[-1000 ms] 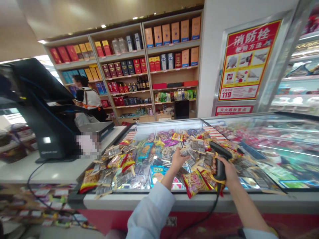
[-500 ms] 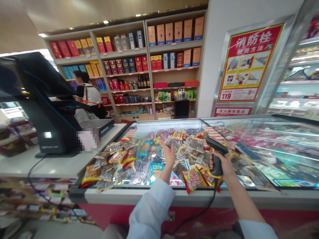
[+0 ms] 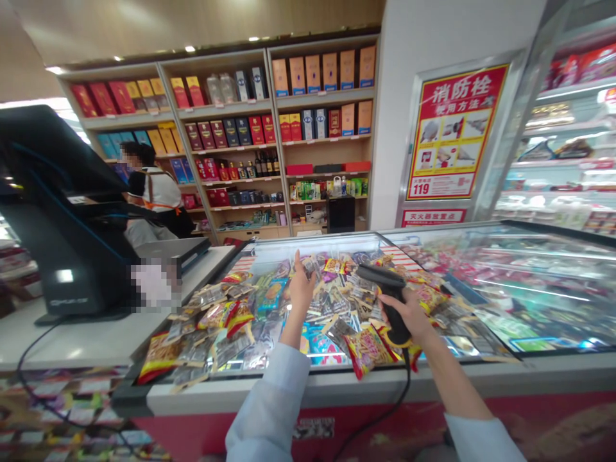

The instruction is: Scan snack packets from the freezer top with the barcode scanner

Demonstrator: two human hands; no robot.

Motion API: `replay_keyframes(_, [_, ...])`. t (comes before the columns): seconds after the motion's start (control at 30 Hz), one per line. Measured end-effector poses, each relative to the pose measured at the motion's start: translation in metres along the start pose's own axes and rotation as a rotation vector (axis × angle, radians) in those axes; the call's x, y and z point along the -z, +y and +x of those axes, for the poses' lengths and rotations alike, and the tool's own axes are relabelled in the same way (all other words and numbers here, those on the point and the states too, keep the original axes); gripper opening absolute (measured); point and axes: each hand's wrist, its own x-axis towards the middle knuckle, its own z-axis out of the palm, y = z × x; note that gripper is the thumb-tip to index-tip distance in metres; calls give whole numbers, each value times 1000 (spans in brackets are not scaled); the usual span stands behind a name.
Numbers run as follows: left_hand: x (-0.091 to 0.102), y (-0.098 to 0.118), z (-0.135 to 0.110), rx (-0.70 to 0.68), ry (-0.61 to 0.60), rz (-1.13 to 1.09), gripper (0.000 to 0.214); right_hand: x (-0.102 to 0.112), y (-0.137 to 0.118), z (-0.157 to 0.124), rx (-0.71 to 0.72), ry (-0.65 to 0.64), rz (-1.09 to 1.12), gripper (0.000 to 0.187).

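My right hand is wrapped around the handle of a black barcode scanner, its head tilted to the left above the snacks. A cable runs down from the handle. My left hand reaches over the heap with one finger stretched forward. A small grey snack packet shows between its finger and thumb; the grip is partly hidden. Around both hands, many snack packets lie spread on the freezer's glass top. A red and yellow snack bag rests below the scanner near the front edge.
A black checkout terminal stands on the white counter at left. Another person is behind it. Shelves with boxes and bottles line the back wall. A red poster hangs at right, beside more shelves.
The view has swung slightly right, so the scene sits farther left. My left hand has moved slightly forward over the packets. The scanner in my right hand has shifted left over the heap.
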Motion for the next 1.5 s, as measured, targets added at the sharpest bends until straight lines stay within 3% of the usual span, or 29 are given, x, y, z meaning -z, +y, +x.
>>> replay_keyframes(0.2, [2, 1, 1, -35, -56, 134, 80, -10, -5, -1, -10, -80, -74, 26])
replay_keyframes(0.5, [1, -1, -2, -40, -85, 161, 82, -10, -3, -1, -9, -68, -69, 28])
replay_keyframes(0.7, [30, -5, -3, -41, -51, 177, 71, -27, 3, -2, -63, 18, 48, 27])
replay_keyframes(0.8, [60, -22, 5, -48, 22, 136, 73, -48, 4, -2, -85, 24, 136, 26])
replay_keyframes(0.97, [122, -69, 26, -50, 149, 129, 74, -95, 16, 2, -159, 7, 271, 27])
replay_keyframes(1.2, [202, -131, 33, 109, 239, 213, 62, -166, 42, 5, -220, -115, 331, 26])
replay_keyframes(1.33, [220, -162, 20, 196, 225, 277, 61, -207, 52, 4, -276, -176, 359, 24])
replay_keyframes(1.5, [222, -178, 1, 198, 227, 558, 51, -249, 81, 2, -374, -219, 443, 20])
